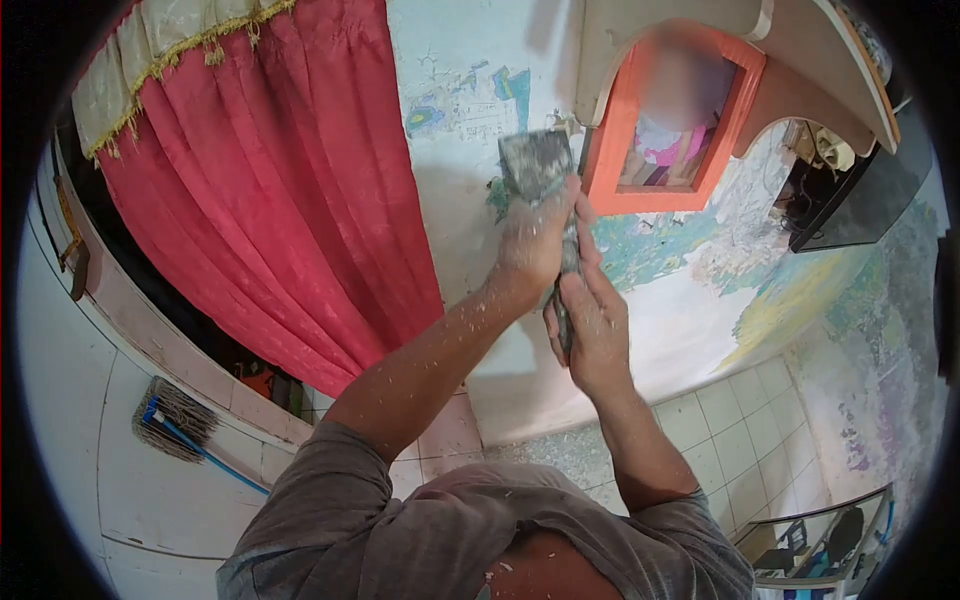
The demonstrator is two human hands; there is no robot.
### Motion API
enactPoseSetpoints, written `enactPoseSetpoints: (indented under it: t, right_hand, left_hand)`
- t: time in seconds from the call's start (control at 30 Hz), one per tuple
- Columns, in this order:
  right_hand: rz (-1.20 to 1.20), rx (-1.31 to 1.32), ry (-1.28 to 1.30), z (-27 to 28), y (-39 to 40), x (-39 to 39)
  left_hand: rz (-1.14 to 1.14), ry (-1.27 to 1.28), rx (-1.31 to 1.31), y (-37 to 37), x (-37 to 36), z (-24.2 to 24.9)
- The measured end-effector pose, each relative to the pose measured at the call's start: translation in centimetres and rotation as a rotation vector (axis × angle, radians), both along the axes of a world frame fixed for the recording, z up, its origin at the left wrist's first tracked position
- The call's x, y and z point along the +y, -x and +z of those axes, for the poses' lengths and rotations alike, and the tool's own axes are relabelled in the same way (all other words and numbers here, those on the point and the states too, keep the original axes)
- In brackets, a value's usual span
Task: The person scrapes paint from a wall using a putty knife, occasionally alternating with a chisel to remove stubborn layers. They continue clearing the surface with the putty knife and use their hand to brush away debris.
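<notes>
Fingers [603, 288] around a smeared scraper [536, 162]

Smudged broad-bladed scraper [536, 160], blade up, near peeling wall [455, 125]

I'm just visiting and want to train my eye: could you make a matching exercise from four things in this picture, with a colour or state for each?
1. Scraper
2. Curtain
3. Mop
4. Frame

A. Has a blue handle
B. Orange
C. Held by left grip and right grip
D. Red

Pairs: 1-C, 2-D, 3-A, 4-B
</notes>
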State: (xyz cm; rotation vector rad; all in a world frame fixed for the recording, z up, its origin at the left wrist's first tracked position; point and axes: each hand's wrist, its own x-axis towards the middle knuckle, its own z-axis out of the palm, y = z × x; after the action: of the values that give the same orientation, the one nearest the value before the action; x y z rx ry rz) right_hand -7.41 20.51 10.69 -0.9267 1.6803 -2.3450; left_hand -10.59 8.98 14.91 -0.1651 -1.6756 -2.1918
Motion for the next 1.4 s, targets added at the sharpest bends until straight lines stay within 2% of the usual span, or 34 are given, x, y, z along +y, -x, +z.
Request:
enactPoseSetpoints:
  t: [0.1,0.23,0.3,0.33,0.4,0.43,0.57,0.63,0.67,0.7,0.73,0.83,0.93,0.97,1.03,1.07,1.13,1.2,1.27,1.4]
  right_hand:
    - [0.03,0.067,-0.029,2.9,1.3,-0.2]
    - [0.031,0.067,0.038,3.1,0.2,-0.1]
    - [0.018,0.068,0.024,3.1,0.0,-0.1]
    - [0.03,0.084,0.03,3.6,0.3,-0.3]
    - [0.043,0.086,0.031,4.4,0.5,-0.3]
    - [0.064,0.105,0.033,5.3,1.2,-0.5]
    - [0.077,0.016,0.038,3.8,-0.2,-0.6]
    - [0.091,-0.022,0.058,3.0,-0.1,-1.1]
    - [0.1,-0.072,0.077,2.6,-0.1,-1.2]
    - [0.077,0.104,0.037,4.6,-1.0,-0.4]
    - [0.076,0.093,0.033,4.8,-0.5,-0.8]
    - [0.067,0.047,0.201,6.0,0.7,-2.3]
    - [0.101,-0.023,0.101,4.1,-0.1,-1.6]
    - [0.097,-0.023,0.103,1.9,-0.5,-1.1]
    - [0.039,0.068,-0.022,-2.5,-1.0,-0.7]
    - [0.043,0.074,-0.021,-2.1,-1.1,-0.8]
    - [0.045,-0.08,-0.028,-1.2,-1.8,-0.6]
    - [0.056,-0.055,-0.049,-0.2,-0.7,-1.1]
    - [0.093,-0.129,-0.034,-0.3,-0.6,-1.8]
    - [0.049,-0.082,0.019,-2.4,-1.2,-1.9]
  left_hand:
    - [-0.007,0.082,0.12,1.0,-0.5,3.4]
    - [-0.022,0.091,0.155,0.9,-0.3,3.6]
    - [-0.014,0.081,-0.033,0.3,0.0,2.1]
    - [-0.01,0.082,-0.027,0.8,-0.5,2.5]
    - [0.159,0.43,0.406,2.0,-1.3,3.2]
    - [0.033,0.111,0.018,0.9,-0.7,5.8]
    - [0.116,0.214,0.21,0.6,-1.6,3.9]
    - [-0.025,0.19,0.057,-0.2,-1.8,2.7]
    - [-0.025,0.189,0.053,0.3,-2.1,2.9]
    - [0.025,0.275,0.161,1.3,-2.6,3.5]
    - [0.075,0.358,0.265,1.5,-2.7,4.2]
    - [0.056,0.207,0.084,0.0,-1.8,7.9]
    - [0.092,0.214,0.214,0.7,-2.7,4.0]
    - [0.088,0.216,0.214,0.1,-2.4,1.6]
    - [0.021,0.171,0.019,-1.3,-1.9,-2.9]
    - [0.025,0.172,0.024,-0.7,-2.1,-3.4]
    - [0.05,0.131,0.065,-0.9,-1.7,-2.9]
    - [0.011,0.107,0.059,-0.8,-2.2,-0.7]
    - [0.009,0.11,-0.109,-1.3,-2.3,0.6]
    - [0.007,0.052,-0.047,-1.3,-2.0,-1.8]
